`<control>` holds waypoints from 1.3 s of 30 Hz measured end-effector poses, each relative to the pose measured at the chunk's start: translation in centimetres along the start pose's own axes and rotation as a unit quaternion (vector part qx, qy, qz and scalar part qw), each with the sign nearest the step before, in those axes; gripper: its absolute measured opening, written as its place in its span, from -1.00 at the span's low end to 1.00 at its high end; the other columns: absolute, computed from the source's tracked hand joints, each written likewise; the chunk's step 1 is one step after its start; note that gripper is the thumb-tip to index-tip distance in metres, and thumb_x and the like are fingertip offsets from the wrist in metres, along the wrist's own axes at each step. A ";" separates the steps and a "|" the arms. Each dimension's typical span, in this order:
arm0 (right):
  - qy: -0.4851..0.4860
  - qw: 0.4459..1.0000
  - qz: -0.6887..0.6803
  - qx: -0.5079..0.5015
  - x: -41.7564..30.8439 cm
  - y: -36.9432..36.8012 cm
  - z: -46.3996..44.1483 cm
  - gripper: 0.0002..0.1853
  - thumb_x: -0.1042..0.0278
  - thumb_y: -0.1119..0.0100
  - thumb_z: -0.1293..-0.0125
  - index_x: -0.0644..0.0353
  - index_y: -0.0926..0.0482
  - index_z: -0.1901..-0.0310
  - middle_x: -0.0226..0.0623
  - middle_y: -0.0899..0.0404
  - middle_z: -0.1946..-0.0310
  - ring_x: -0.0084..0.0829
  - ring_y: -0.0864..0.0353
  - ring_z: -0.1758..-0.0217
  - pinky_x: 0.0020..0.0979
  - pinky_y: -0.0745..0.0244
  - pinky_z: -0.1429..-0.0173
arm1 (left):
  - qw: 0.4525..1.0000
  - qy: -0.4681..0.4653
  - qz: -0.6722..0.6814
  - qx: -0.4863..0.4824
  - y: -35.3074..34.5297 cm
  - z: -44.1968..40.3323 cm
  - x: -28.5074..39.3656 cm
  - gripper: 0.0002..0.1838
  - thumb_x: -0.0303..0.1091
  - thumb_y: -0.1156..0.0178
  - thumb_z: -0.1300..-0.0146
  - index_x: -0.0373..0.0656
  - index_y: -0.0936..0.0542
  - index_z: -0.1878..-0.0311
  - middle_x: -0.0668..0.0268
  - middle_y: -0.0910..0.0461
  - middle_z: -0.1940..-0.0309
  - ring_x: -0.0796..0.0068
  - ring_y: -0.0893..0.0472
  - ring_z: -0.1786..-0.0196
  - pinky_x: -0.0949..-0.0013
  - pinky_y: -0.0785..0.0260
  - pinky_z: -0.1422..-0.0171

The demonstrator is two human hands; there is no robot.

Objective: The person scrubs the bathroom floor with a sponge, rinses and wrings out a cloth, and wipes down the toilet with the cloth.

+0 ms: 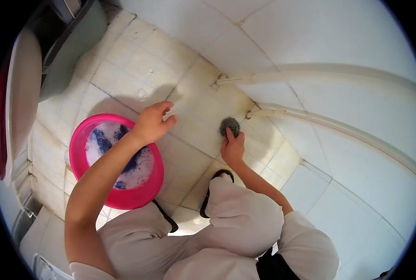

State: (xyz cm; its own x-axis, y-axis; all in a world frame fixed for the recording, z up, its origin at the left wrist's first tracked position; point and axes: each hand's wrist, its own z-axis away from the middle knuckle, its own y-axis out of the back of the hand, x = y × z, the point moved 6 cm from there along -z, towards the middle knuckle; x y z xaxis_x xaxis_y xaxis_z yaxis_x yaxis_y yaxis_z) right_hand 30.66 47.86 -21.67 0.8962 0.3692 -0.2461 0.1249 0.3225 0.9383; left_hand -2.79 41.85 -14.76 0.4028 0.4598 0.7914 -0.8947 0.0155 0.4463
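My right hand [232, 148] presses a grey mesh scrubber [229, 126] against the tiled floor [196, 114], close to the foot of the wall. Its fingers are bent over the scrubber's near side. My left hand [155, 123] hangs over the floor with thumb and fingers apart and nothing between them. Under my left forearm is a round pink basin [157, 175] holding foamy water and a dark blue cloth [106, 140]. Part of the basin is hidden by the forearm.
Two pale pipes [310, 122] run along the white tiled wall [329, 42] on the right. At the left stand a grey-green container [72, 51] and a pale rounded object [24, 102]. My knees and dark footwear [223, 173] are at the bottom.
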 end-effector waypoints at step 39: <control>0.354 0.925 0.127 0.052 -19.6 -1.2 -18.0 0.02 -0.35 -0.24 -0.17 0.33 -0.25 -0.46 0.45 -0.08 -0.44 0.35 -0.16 -0.45 0.17 -0.09 -0.50 | 0.948 0.078 -0.020 0.309 10.5 25.6 -5.1 -0.58 -0.43 -0.30 -0.15 -0.29 -0.55 -0.09 -0.10 -0.55 -0.14 -0.16 -0.57 -0.16 0.11 -0.45 -0.25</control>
State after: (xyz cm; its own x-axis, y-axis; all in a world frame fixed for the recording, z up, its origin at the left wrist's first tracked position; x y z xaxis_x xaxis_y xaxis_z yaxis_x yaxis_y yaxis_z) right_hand 5.25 55.95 -22.31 0.4034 0.9117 -0.0778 0.0224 0.0751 0.9969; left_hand -9.27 16.97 -3.41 0.3568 0.5961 0.7193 -0.5761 -0.4658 0.6717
